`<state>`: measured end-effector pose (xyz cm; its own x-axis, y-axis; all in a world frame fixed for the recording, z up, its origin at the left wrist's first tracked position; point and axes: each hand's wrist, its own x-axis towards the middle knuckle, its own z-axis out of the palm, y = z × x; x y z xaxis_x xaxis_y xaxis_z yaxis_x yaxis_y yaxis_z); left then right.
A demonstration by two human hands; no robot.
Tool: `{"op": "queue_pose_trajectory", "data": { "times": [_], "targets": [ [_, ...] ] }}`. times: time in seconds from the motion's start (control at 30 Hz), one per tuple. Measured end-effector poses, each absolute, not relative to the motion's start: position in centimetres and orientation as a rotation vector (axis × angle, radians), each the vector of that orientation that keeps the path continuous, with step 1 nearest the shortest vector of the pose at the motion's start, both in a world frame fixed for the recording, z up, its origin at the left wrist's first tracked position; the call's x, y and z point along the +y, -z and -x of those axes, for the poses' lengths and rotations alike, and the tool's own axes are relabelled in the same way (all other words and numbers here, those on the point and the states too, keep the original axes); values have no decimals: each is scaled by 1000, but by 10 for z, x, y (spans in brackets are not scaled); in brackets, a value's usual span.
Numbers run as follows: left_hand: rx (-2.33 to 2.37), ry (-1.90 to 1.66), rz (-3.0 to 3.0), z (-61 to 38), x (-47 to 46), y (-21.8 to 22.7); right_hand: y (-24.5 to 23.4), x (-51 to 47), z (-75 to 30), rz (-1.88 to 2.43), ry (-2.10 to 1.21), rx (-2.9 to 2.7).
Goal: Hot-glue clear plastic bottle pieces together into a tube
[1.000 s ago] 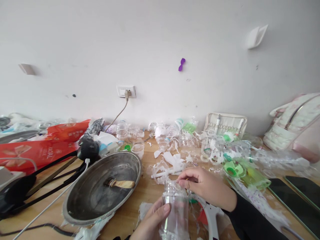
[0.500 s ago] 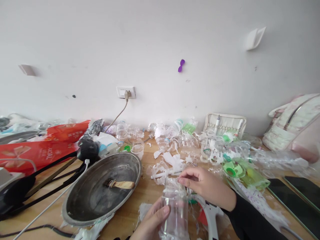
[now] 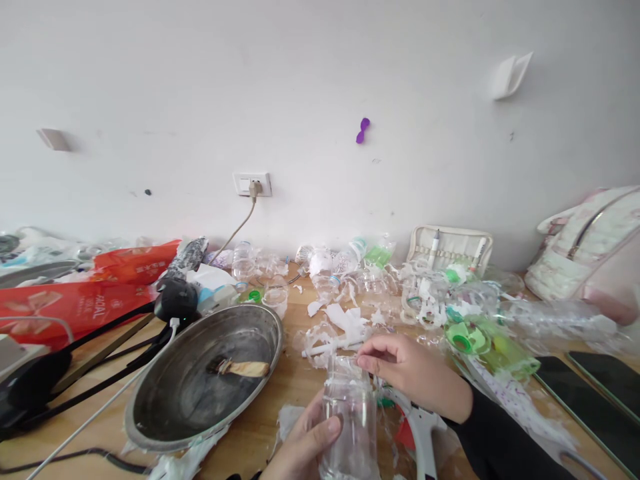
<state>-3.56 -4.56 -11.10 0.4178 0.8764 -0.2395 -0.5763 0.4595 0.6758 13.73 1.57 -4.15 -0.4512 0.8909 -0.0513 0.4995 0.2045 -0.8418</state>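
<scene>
My left hand (image 3: pixel 305 443) is wrapped round a clear cut plastic bottle piece (image 3: pixel 350 420) at the bottom centre, thumb across its side. My right hand (image 3: pixel 410 373), in a black sleeve, pinches the upper rim of the same piece with thumb and fingers closed. Below my right wrist lies a white glue gun (image 3: pixel 423 433). A white syringe-like plastic part (image 3: pixel 333 347) rests on the wooden table (image 3: pixel 295 383) just beyond the bottle.
A metal pan (image 3: pixel 165 427) holding a wooden-handled tool (image 3: pixel 243 368) sits at the left. Black cables and red bags (image 3: pixel 75 303) crowd the far left. Cut clear bottles and green caps (image 3: pixel 463 340) litter the middle and right. A white pen case (image 3: pixel 450 247), a bag (image 3: pixel 590 247), dark tablets (image 3: pixel 590 393).
My right hand's fingers shifted slightly along the rim of the bottle piece. The left hand keeps its hold; the piece sits a little lower in view.
</scene>
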Motion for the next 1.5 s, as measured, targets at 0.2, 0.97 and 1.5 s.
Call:
{"op": "queue_pose_trajectory", "data": {
  "times": [0.2,0.97,1.5],
  "targets": [
    [592,-1014,-531,35,-45,116,43,17,-138,1287,-1125,-2052],
    [479,-899,-608,41,-46,120,39,17,-139,1120,-1180,-2154],
    [561,-1044,-632,41,-43,118,44,15,-135,997,-1039,-2058]
  ]
}}
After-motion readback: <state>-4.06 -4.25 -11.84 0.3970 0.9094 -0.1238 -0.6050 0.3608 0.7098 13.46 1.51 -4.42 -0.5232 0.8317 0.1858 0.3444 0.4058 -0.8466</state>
